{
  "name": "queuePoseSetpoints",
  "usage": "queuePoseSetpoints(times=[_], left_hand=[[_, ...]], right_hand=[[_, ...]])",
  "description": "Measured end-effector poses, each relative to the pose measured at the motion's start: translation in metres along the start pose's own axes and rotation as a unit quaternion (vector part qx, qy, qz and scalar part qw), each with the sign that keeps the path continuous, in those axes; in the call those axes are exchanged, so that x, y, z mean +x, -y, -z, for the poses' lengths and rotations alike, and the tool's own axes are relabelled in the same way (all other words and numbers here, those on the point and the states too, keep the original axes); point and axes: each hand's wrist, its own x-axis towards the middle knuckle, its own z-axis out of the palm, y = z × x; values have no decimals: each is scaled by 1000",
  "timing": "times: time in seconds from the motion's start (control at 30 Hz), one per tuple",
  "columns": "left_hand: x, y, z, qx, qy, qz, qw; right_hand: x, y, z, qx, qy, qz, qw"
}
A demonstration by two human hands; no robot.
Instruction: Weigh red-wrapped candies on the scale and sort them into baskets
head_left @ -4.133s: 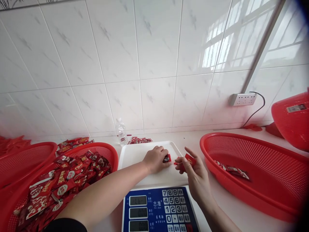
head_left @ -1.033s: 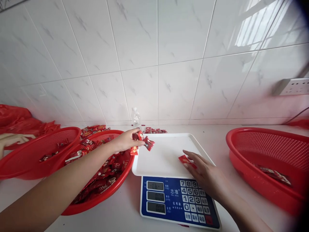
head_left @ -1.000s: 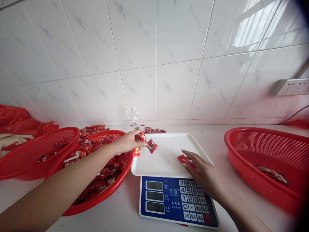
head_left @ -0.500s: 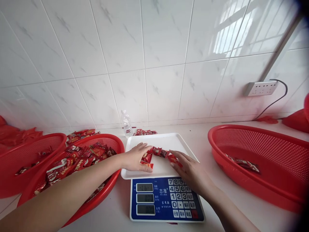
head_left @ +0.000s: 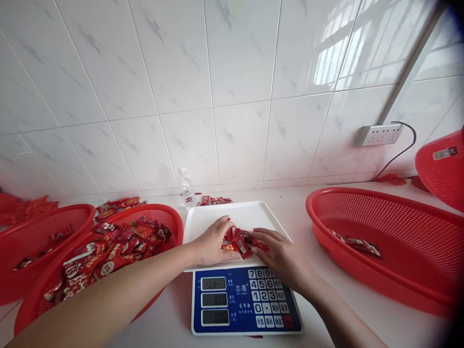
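Note:
Several small red snack packets (head_left: 243, 243) lie bunched together on the white tray (head_left: 239, 210) of a weighing scale. My left hand (head_left: 213, 244) is curved around the left side of the bunch, its thumb at the front and its fingers behind. From the right, my right hand (head_left: 281, 251) closes on the same bunch, with a red packet between its thumb and fingers. Part of the packets is hidden by both hands. Below the tray is the scale's blue panel (head_left: 246, 309), with number keys and three small displays.
A red basket (head_left: 174, 217) full of red packets stands at left, with another basket (head_left: 81, 212) beyond it. At right is a red basket (head_left: 340, 198) holding a few packets. A clear bottle (head_left: 187, 188) and more packets (head_left: 213, 200) stand behind the tray.
My hands have drawn closer together and pushed the spread-out packets into a tighter bunch. The view has shifted slightly, bringing more of a raised red basket in at the right.

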Motion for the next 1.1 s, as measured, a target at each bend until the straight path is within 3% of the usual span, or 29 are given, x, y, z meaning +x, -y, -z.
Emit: queuePoseSetpoints(times=[0.1,0.23,0.3,0.37,0.5,0.6,0.67,0.73,0.83,0.93,1.1], left_hand=[[-5,-1,3,9,5,17,1000],[-11,-4,7,-27,31,22,999],[-13,-3,8,-45,14,15,999],[-13,1,11,-51,-30,10,998],[-16,23,29,-31,-171,42,984],[-27,56,50,-11,-269,102,958],[-39,81,62,1,-288,171,942],[-55,104,68,8,-256,224,940],[-77,127,65,21,-164,249,954],[-88,136,54,53,-108,254,960],[-85,140,44,77,-73,254,961]], right_hand=[[0,2,0,13,-12,-42,999],[-2,9,4,98,30,-26,994],[-3,11,4,121,24,-22,992],[-3,11,3,118,4,-31,993],[-3,9,1,94,0,-54,994],[-2,8,-1,72,18,-61,995],[-2,7,-3,54,27,-66,996],[-2,5,-5,43,25,-69,996],[-2,3,-8,37,17,-71,997],[-2,2,-9,29,13,-64,997],[-3,1,-9,4,20,-63,998]])
